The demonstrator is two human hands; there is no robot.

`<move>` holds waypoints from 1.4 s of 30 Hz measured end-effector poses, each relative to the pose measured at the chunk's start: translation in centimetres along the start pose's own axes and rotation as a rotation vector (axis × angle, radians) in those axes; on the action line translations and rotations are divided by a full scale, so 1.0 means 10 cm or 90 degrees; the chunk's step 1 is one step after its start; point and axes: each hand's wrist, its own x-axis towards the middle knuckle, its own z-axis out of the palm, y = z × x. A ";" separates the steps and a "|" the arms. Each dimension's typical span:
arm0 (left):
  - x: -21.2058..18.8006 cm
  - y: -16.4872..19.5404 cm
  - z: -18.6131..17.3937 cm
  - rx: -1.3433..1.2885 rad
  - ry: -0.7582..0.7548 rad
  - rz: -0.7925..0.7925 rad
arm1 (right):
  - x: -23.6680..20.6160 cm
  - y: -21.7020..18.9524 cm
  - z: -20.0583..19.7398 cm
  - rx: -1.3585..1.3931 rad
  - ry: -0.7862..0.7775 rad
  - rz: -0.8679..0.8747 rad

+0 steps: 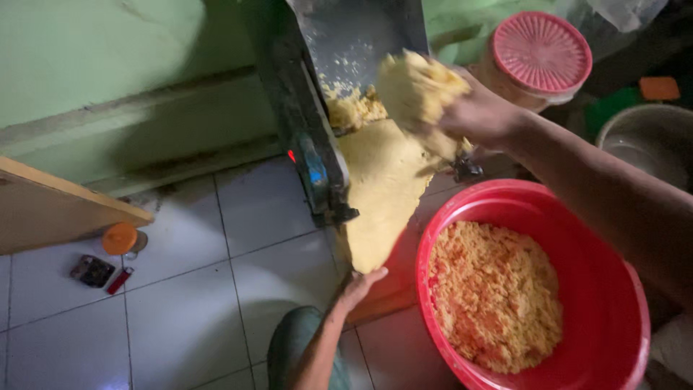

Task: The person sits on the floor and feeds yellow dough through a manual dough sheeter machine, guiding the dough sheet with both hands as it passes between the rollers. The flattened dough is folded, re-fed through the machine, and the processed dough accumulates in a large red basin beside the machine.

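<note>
Yellow dough at a metal roller machine, over a white tiled floor by a green wall.

Right hand clutches a dough lump above the chute; left hand, fingers cupped, supports the hanging dough sheet. Red basin of crumbs sits just right of it; bare tiles lie left.
</note>
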 end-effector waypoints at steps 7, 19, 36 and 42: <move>-0.17 0.20 0.13 -0.055 -0.095 -0.010 | 1.27 0.11 0.55 -0.862 0.257 0.060; 0.16 0.64 -0.13 -0.007 -0.044 -0.046 | 0.64 -0.36 0.32 -0.819 0.091 0.054; -0.15 0.24 -0.29 0.144 -0.125 -0.090 | 0.53 -0.13 0.26 -0.964 0.082 -0.165; -0.17 0.16 -0.33 0.054 -0.240 -0.095 | 0.49 -0.06 0.30 -0.973 0.131 -0.132</move>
